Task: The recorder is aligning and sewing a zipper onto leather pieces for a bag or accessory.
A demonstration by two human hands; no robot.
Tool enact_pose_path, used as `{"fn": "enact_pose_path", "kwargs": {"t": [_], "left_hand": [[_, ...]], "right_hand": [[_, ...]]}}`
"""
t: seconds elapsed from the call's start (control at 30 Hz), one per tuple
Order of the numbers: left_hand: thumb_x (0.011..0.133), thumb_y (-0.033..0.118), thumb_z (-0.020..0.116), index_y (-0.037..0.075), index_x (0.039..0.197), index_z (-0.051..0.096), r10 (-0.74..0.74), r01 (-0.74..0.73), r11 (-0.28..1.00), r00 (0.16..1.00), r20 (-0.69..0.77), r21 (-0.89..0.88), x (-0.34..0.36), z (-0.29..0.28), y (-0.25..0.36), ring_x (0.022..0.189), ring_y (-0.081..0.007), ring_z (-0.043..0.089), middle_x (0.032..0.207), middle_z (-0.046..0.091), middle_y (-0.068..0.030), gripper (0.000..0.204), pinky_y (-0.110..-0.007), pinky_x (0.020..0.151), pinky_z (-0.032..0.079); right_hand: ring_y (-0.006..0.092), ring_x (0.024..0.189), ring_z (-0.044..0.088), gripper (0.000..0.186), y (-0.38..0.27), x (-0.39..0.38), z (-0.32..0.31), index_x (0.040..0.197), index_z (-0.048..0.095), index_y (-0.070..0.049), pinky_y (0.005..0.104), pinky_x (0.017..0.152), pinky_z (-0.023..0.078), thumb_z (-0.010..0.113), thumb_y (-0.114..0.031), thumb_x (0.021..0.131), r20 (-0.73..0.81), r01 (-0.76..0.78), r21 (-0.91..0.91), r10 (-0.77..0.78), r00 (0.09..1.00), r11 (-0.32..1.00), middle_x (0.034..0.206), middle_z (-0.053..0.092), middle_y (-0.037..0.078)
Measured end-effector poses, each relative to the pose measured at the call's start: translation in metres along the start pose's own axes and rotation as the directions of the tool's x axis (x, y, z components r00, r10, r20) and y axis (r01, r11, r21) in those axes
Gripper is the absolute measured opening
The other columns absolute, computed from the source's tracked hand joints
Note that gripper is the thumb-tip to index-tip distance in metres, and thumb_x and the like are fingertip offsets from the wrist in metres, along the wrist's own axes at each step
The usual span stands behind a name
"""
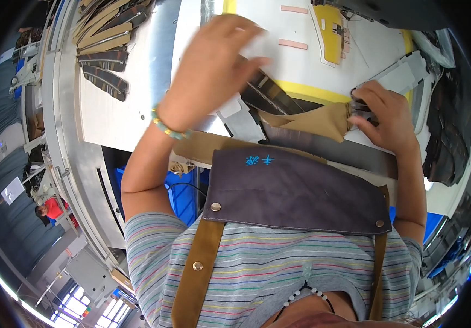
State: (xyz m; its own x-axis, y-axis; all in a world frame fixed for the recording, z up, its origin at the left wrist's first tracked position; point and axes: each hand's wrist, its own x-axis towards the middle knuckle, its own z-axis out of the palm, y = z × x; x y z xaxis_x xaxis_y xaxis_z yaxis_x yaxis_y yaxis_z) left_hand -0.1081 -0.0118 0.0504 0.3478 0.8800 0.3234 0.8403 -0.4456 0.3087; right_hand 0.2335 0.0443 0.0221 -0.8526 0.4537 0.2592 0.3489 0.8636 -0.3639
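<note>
My left hand (213, 65), smeared by motion, hovers above the sewing area with its thumb and fingers apart. Just below it lies a dark plaid fabric piece (271, 93) with a zipper along it. The piece runs toward tan fabric (323, 121), which is folded and bunched at its right end. At that end my right hand (385, 112) is curled round a small dark metal tool (360, 108), which looks like thread snips. The tool touches or almost touches the fabric; its tip is hard to make out.
Plaid and tan zippered pieces (107, 46) are piled at the far left. A yellow template (329, 35) and pink strips (293, 44) lie on the white board. Dark leather-like pieces (451, 128) stack at the right. A blue bin (183, 199) stands under the table edge.
</note>
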Motion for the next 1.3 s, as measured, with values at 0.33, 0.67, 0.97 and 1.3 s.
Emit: {"fn": "enact_pose_path", "kwargs": {"t": [0.33,0.67,0.97,1.3], "left_hand": [[0.087,0.009,0.076,0.011,0.139,0.064,-0.322,0.360,0.878,0.932,0.168,-0.314,-0.071,-0.010,-0.060,0.118,-0.0209,0.058,0.124,0.060,-0.0064,0.053,-0.033,0.103,0.047],[0.090,0.006,0.075,0.007,0.127,0.070,-0.520,0.537,0.300,0.785,0.337,-0.789,-0.078,-0.023,-0.036,0.087,-0.0047,0.070,0.105,0.073,-0.0014,0.038,-0.017,0.077,0.054],[0.091,0.008,0.076,0.005,0.127,0.069,-0.548,0.506,0.173,0.762,0.344,-0.845,-0.081,-0.013,-0.026,0.078,-0.0060,0.072,0.096,0.076,-0.0039,0.037,-0.018,0.072,0.056],[0.091,0.009,0.075,0.006,0.129,0.068,-0.558,0.481,0.188,0.769,0.311,-0.856,-0.080,-0.010,-0.022,0.078,-0.0074,0.073,0.096,0.076,-0.0050,0.039,-0.019,0.071,0.058]], "right_hand": [[0.0356,0.078,0.062,0.036,-0.015,0.011,-0.025,0.111,0.067,-0.006,0.0393,0.066,0.049,0.082,-0.018,0.081,0.285,-0.228,0.215,0.162,0.945,0.950,0.097,0.063,0.011],[0.0333,0.079,0.065,0.039,-0.001,-0.002,-0.038,0.109,0.060,-0.010,0.0382,0.064,0.053,0.077,-0.002,0.074,-0.199,-0.222,-0.430,0.148,0.969,0.875,0.101,0.062,0.009],[0.0318,0.080,0.069,0.034,0.021,-0.013,-0.011,0.110,0.060,-0.011,0.0388,0.065,0.056,0.072,-0.008,0.078,-0.200,-0.320,-0.490,0.252,0.947,0.811,0.107,0.065,0.006],[0.0282,0.100,0.073,0.062,0.014,-0.014,-0.008,0.134,0.061,-0.013,0.0349,0.077,0.058,0.070,0.005,0.076,-0.294,-0.449,-0.286,0.368,0.882,0.847,0.119,0.072,0.009]]}}
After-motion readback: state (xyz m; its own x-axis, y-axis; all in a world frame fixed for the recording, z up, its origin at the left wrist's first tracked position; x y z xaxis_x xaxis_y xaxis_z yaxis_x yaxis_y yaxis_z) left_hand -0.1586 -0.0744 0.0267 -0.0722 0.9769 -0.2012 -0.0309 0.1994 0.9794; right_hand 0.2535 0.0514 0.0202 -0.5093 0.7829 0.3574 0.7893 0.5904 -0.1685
